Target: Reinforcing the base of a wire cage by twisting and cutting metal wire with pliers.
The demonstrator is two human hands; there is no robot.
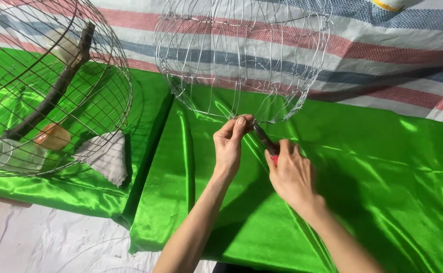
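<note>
A glossy, smooth green satin cloth was seen, creased and shining. The wire frame was made of thin, bright bare metal. The round cage was formed of darker wire, with a rough wooden perch inside. A striped woven sheet looked matt and coarse. The pliers were of dark metal with a red plastic grip.

At far left I see a dark round wire cage on green satin cloth, containing a wooden perch, an orange cup and a clear jar. Striped fabric lies behind.
</note>
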